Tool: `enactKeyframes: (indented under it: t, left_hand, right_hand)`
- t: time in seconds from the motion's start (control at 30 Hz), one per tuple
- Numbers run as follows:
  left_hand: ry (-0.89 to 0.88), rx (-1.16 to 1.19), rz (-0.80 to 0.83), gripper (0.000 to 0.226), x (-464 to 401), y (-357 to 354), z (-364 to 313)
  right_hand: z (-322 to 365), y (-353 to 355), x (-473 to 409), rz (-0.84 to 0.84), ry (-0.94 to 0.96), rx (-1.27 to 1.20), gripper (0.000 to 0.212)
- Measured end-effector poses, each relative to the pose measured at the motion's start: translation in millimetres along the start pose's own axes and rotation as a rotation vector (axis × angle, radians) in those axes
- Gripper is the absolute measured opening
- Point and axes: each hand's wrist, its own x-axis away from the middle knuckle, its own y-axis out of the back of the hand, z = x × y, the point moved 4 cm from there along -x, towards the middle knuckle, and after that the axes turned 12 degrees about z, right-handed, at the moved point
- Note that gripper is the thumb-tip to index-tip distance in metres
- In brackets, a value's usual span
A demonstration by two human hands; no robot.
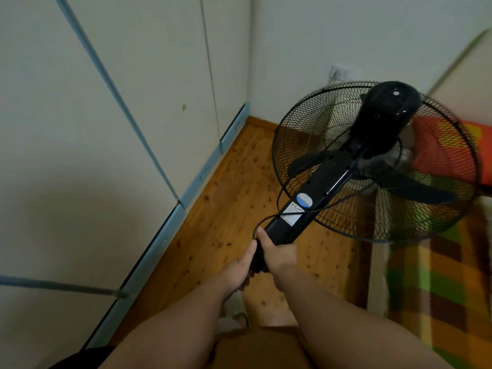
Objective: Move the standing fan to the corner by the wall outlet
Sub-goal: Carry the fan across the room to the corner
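- Both hands are wrapped around the black pole of the standing fan [346, 166]: my right hand [278, 255] is closed just under the control column, thumb up along its left edge, and my left hand [239, 270] grips right below it, thumb pressed along the pole
- From my hands the fan reaches up and to the right, tilted away from me, so the stickered control column [300, 206] sits just above my right thumb and the round wire cage [306, 123] is further out, well clear of both hands
- Its black motor housing [386, 107] is at the far end, and dark blades [415, 187] show through the cage
- A thin black cord [269, 218] loops from the column down toward my right thumb
- I cannot see the fan's base; the pole disappears between my hands
- Below the fan lies a wooden floor [213, 222], running to the corner ahead
- On the far wall, just above the cage's upper rim, sits the white wall outlet [339, 72]
- Pale cabinet doors [93, 129] with blue trim line the left side
- To the right, a bed with a checked cover [431, 288] and an orange pillow [439, 150] shows partly behind the cage
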Motion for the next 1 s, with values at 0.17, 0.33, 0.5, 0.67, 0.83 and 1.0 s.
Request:
enactKeyframes:
  t: [0.17,0.33,0.5,0.67,0.83,1.0]
  left_hand:
    - [-0.069,-0.039,0.009,0.128,-18.5,26.8,-35.6]
    - [-0.086,-0.058,-0.068,0.129,-32.0,33.7,-58.7]
    - [-0.005,-0.05,-0.008,0.13,-54.0,26.9,-79.2]
    - [0.007,-0.031,-0.003,0.129,-83.5,15.8,-114.1]
    - [0.003,-0.025,0.016,0.122,-119.0,-7.1,-159.6]
    - [0.026,-0.022,0.008,0.117,-158.4,-38.2,-215.0]
  right_hand:
    - [34.1,-9.2,-25.6,-0.003,0.019,-0.016,0.042]
    - [52.3,-0.5,-39.0,-0.014,0.017,-0.034,0.054]
    - [68.6,15.0,-58.6,0.01,0.033,-0.05,0.039]
    - [89.9,40.5,-90.3,0.037,0.039,-0.057,0.031]
    - [114.5,82.9,-128.9,0.058,0.041,-0.065,0.028]
    - [144.4,137.0,-172.9,0.062,0.013,-0.092,0.032]
